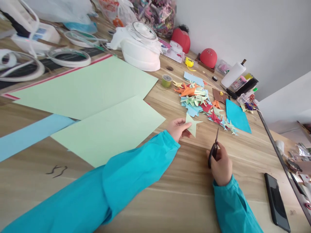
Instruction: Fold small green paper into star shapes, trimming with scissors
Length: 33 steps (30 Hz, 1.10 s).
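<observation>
Between the thumb and fingers of my left hand (179, 128) is a pale green paper star (192, 125), held a little above the wooden table. My right hand (221, 165) grips black-handled scissors (213, 149), their blades pointing away from me and looking closed. A small gap separates the scissors from the star. Just beyond the star lies a heap of cut paper stars (190, 94) in orange, green, blue and red. Large pale green sheets (111, 132) spread out to the left of my left hand, with a light blue strip (36, 134) partly under them.
A spool of green thread (166, 81) stands near the heap. To the right are a turquoise sheet (238, 116) and a black phone (277, 202). Farther back sit a white roll (142, 48), a yellow tape measure (189, 62) and tape rings (69, 58).
</observation>
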{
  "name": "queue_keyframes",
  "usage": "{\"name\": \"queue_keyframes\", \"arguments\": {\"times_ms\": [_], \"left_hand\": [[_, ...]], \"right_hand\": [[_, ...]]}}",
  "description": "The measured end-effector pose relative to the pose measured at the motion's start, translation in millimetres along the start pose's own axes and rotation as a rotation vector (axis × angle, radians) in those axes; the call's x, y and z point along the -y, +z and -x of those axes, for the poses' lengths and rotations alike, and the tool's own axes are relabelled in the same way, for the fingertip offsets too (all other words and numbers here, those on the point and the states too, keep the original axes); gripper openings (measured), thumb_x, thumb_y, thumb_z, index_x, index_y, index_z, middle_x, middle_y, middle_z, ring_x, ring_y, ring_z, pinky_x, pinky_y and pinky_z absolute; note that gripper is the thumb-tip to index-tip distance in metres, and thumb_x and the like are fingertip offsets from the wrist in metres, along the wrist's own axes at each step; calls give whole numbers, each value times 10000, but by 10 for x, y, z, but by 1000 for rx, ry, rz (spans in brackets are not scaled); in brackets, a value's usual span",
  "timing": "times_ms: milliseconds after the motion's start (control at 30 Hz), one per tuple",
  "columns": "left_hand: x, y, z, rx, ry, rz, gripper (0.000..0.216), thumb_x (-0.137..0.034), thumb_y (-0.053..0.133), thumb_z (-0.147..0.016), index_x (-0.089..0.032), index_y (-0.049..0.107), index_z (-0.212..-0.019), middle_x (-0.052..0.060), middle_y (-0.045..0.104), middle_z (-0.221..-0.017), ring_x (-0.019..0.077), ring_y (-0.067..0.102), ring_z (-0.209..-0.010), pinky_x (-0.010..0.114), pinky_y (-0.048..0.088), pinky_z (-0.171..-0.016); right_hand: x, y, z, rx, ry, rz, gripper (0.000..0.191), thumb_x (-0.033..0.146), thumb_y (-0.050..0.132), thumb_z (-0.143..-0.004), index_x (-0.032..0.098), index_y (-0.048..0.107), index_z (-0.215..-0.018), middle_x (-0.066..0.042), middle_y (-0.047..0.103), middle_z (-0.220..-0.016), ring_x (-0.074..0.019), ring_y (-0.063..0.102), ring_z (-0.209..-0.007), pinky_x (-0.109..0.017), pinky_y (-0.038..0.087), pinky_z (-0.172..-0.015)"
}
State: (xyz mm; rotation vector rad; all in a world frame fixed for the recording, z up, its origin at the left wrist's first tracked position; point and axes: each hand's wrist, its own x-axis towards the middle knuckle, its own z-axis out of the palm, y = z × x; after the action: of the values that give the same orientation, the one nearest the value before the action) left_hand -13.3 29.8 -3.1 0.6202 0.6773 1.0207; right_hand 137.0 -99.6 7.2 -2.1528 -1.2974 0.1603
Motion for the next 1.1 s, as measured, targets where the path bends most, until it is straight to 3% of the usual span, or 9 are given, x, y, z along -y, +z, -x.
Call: {"name": "queue_keyframes", "arguments": {"times_ms": [133,300,567,767,867,967,1033,1100], "left_hand": [[-48,12,24,-2,-33,-10,158,-207,665,-553,-114,593,-659,17,629,-560,117,555,-419,224,450,-369],[-56,-4,31,11,-27,-8,147,-211,644,-529,-120,583,-628,-5,604,-514,106,537,-410,216,444,-365],[-62,-24,29,5,-48,-6,141,-195,627,-518,-122,579,-629,-2,613,-523,109,542,-420,212,422,-365],[-63,-27,43,31,-34,-14,112,-173,598,-523,-118,586,-620,-5,599,-495,92,506,-381,203,396,-364],[-52,-39,40,53,-32,-7,104,-149,598,-521,-110,589,-616,3,604,-512,100,528,-421,204,411,-390],[-51,-40,43,75,-59,39,182,-99,616,-523,-120,603,-703,9,642,-607,124,579,-512,229,459,-459],[-55,-27,70,111,-115,94,289,-61,628,-529,-147,601,-804,0,660,-688,137,602,-569,238,475,-493],[-50,-2,125,178,-212,148,332,-49,632,-555,-157,593,-866,-12,653,-689,127,594,-555,222,463,-485]], "right_hand": [[-132,31,-91,-40,-111,266,461,318,473,-759,141,509,-1184,-66,590,-805,-187,551,-678,-293,438,-610],[-189,66,-64,-64,-155,445,445,244,392,-817,109,444,-1238,-119,553,-867,-236,549,-790,-324,448,-659],[-183,20,-23,-44,-125,717,415,151,395,-808,112,480,-1213,-130,501,-813,-226,541,-653,-325,425,-530],[-212,-2,-33,-9,-94,788,361,145,421,-816,100,548,-1151,-132,488,-835,-221,546,-682,-323,420,-579],[-213,-31,-51,-15,-101,787,336,182,456,-813,112,568,-1122,-119,487,-815,-215,534,-676,-326,410,-593],[-162,-60,-57,-114,-168,695,315,242,467,-816,121,584,-1083,-133,496,-846,-245,520,-757,-361,414,-646],[-90,-54,-45,-181,-268,500,340,258,449,-830,138,545,-1133,-139,507,-915,-261,508,-854,-397,419,-726],[9,-19,-27,-132,-414,176,389,273,446,-838,154,471,-1207,-135,505,-1007,-251,495,-958,-403,424,-808]]}}
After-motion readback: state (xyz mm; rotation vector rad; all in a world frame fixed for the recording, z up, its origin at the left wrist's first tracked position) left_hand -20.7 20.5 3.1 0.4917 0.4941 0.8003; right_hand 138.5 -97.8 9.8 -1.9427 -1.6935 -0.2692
